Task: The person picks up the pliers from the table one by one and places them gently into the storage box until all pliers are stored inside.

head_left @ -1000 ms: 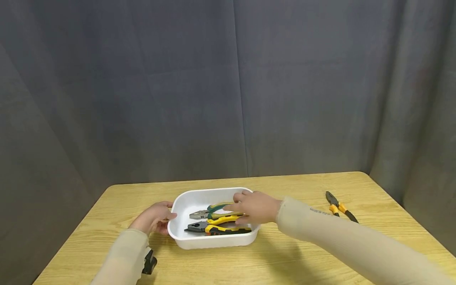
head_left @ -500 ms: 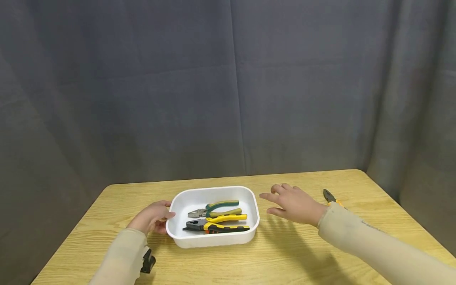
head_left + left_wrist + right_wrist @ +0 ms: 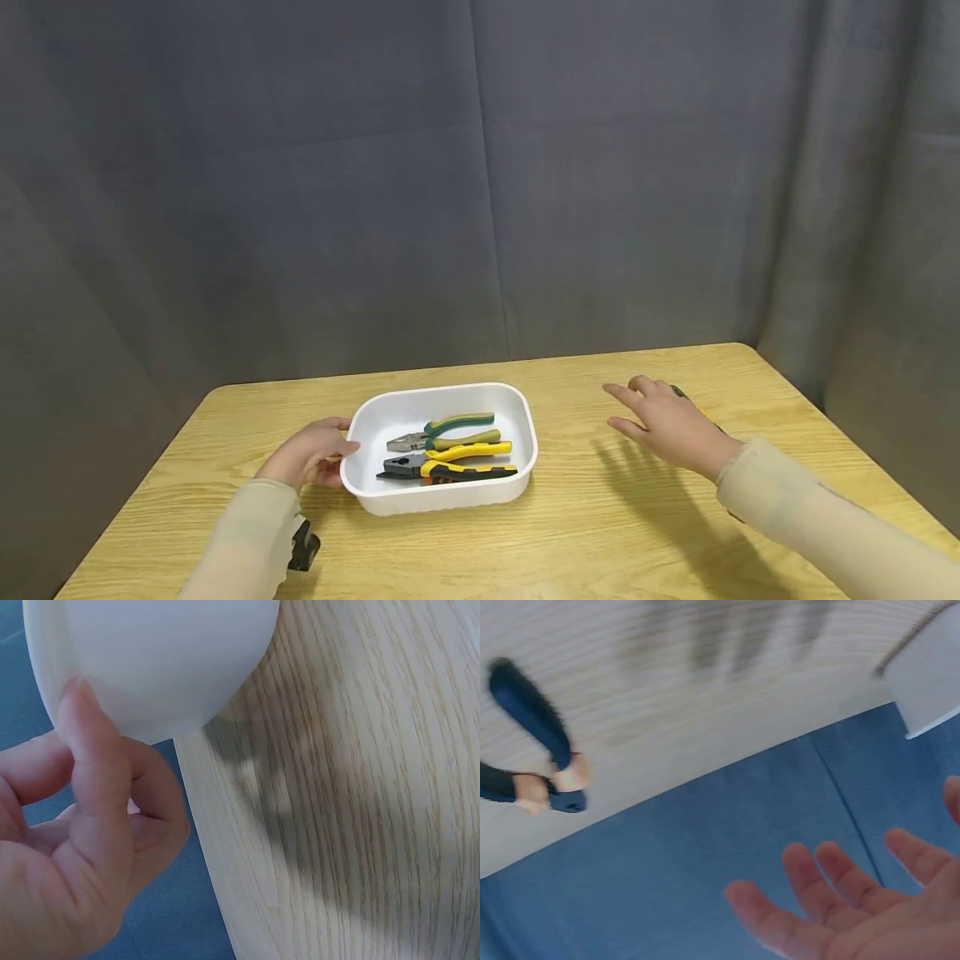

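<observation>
My left hand [image 3: 311, 454] holds the left end of a white plastic tray [image 3: 450, 501], its thumb [image 3: 86, 712] over the rim and the fingers curled on the outside. Inside the tray lie pliers with green handles [image 3: 461, 421] and, nearer me, pliers with yellow and black handles [image 3: 471, 451]. A dark tip and a bit of orange peek out under the yellow pair. To the right of the tray my right hand [image 3: 675, 427] is above the table with fingers spread and nothing held. Beyond it, mostly covered in the head view, are orange-and-black-handled pliers [image 3: 536, 716].
The wooden table [image 3: 570, 533] runs to a grey curtain [image 3: 375, 208] at the back, with more curtain at both sides. A small black device [image 3: 303, 546] sits at my left wrist.
My right hand has left the pliers in the tray and moved right, toward the pliers at the table's right side. The left hand keeps its hold on the tray. The view has turned slightly right.
</observation>
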The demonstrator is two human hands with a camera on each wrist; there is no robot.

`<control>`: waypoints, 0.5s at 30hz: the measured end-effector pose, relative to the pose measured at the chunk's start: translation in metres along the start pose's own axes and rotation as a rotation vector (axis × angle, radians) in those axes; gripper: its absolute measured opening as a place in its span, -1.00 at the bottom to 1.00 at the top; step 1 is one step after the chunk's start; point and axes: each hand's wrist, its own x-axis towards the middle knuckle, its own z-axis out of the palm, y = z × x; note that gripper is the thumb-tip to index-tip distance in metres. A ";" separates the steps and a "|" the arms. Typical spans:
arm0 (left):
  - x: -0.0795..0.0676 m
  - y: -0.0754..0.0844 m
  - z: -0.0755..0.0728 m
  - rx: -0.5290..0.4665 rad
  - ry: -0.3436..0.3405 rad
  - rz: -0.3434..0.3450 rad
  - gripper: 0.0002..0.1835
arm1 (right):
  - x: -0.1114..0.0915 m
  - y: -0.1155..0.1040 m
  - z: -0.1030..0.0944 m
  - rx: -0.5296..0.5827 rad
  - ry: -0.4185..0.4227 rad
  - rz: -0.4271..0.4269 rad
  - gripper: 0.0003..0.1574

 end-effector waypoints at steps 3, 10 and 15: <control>0.000 -0.001 -0.001 0.001 0.000 0.002 -0.49 | -0.005 0.007 0.002 -0.027 0.017 0.030 -0.39; -0.001 -0.003 -0.002 0.000 -0.015 -0.008 -0.48 | -0.017 0.021 0.007 -0.059 0.030 0.085 -0.37; 0.001 0.000 -0.001 -0.002 -0.011 -0.010 -0.49 | -0.028 0.031 0.009 -0.054 0.030 0.160 -0.32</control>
